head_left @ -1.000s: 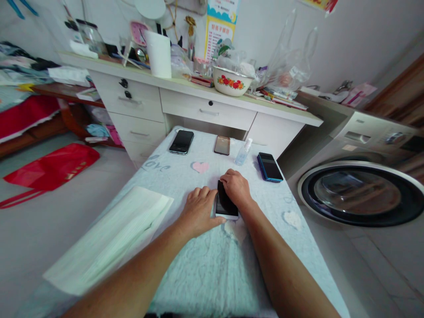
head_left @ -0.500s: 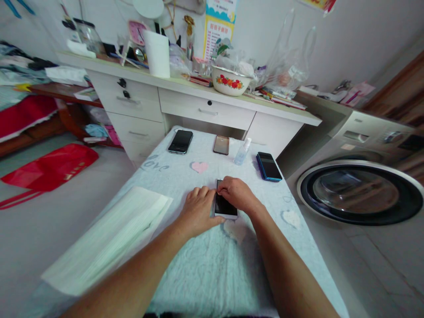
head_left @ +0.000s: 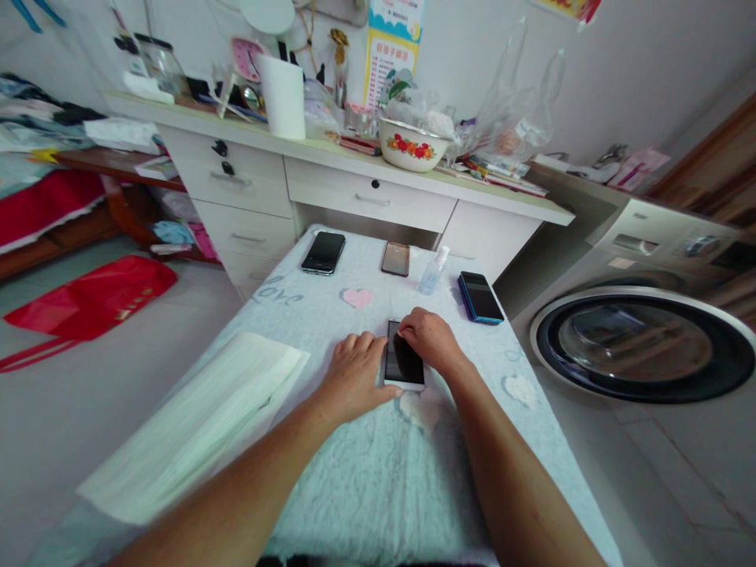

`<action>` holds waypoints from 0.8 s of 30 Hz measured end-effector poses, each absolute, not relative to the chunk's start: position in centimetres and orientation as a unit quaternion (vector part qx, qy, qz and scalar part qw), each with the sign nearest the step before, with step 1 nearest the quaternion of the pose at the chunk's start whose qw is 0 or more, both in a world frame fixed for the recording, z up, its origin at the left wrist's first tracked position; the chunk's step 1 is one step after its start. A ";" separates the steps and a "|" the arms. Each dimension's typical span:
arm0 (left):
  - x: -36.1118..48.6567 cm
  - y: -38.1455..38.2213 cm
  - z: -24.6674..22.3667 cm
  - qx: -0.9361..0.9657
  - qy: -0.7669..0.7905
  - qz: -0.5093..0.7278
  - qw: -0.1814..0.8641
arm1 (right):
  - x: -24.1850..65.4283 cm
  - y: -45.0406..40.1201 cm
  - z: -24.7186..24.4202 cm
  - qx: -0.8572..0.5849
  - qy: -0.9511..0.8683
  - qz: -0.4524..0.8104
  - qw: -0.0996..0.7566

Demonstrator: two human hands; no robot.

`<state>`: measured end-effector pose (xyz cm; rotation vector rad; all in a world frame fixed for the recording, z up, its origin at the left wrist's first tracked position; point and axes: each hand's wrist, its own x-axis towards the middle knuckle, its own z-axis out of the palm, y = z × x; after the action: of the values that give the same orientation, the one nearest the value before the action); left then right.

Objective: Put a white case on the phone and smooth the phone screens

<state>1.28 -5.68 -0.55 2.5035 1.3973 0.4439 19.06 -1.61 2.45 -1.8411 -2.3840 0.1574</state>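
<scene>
So, bracing white phone [head_left: 405,385] with splayed left hand [head_left: 353,378] at nine o'clock; touching screen [head_left: 407,367] with right hand [head_left: 430,337], unclear in grip, at two.

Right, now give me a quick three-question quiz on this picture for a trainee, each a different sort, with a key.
1. True or false: the left hand is at the left edge of the white-framed, black-screened phone, and the right hand is over its screen.

2. Which thing is between the brown-rimmed translucent phone case and the blue-edged black phone?
a) white paper roll
b) clear bottle with a whitish top
c) red bag

3. How many black-screened phones lie on the pale blue tablecloth with printed hearts?

Key: 1. True. 2. b. 3. Three.
</scene>
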 end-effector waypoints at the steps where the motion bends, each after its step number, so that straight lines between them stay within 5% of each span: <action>1: 1.3 -5.7 -0.6 0.857 0.478 0.152 0.120 | 19.2 -1.5 2.3 -0.621 -0.780 0.043 0.063; 11: 1.2 -5.6 -0.7 0.857 0.477 0.151 0.122 | 19.7 -1.2 1.6 -0.690 -0.719 0.006 0.083; 24: 1.3 -5.6 -0.5 0.856 0.480 0.147 0.122 | 18.8 -1.9 2.5 -0.569 -0.814 0.084 0.077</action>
<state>1.34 -5.64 -0.53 2.4988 1.4001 0.4286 18.76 -1.94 2.47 -1.7052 -2.4412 0.2518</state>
